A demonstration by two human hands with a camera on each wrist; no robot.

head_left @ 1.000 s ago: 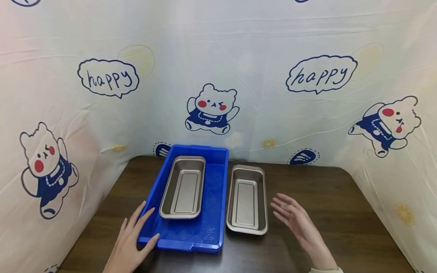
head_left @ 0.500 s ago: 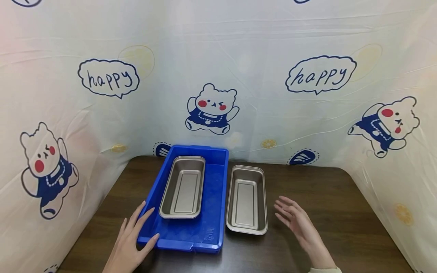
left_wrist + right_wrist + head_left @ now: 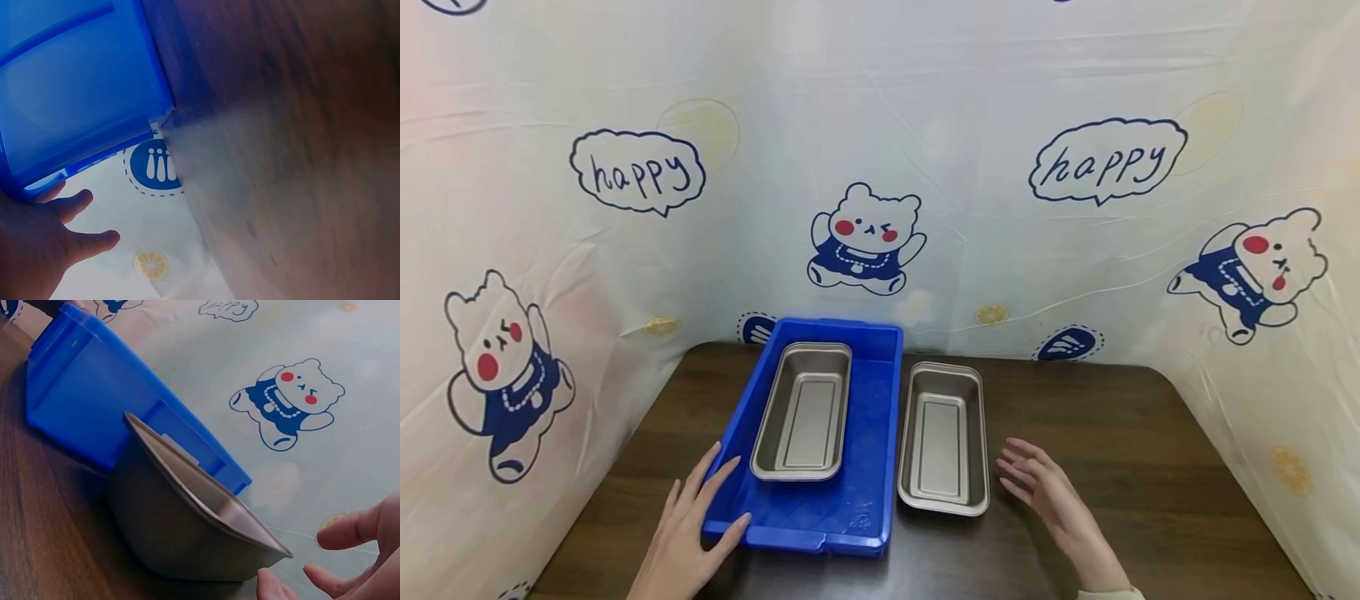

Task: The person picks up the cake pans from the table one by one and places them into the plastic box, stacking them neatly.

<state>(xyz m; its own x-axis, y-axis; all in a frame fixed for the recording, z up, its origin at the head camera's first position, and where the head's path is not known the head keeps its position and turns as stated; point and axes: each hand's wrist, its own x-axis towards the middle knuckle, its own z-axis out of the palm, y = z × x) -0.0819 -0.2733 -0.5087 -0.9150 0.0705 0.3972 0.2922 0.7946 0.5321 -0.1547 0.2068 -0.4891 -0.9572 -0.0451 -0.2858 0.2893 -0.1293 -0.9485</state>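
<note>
A blue plastic tray lies on the table, with one metal loaf pan inside it toward the left. My left hand rests at the tray's front left corner, its fingers spread along the rim. Just right of the tray stands a second loaf pan of the same kind, directly on the table. Apart from that pan's right side, my right hand hovers with relaxed, slightly bent fingers and nothing in them. In the right wrist view, this pan shows from the side, with the fingertips near its rim.
The dark wooden table has rounded back corners. Behind it and on both sides hangs a pale curtain printed with bears and the word happy. The tray's back end reaches close to the curtain.
My right hand drifts slightly, away from the pan at first and then a little lower and back toward it. The left hand, the tray and both loaf pans stay put.
</note>
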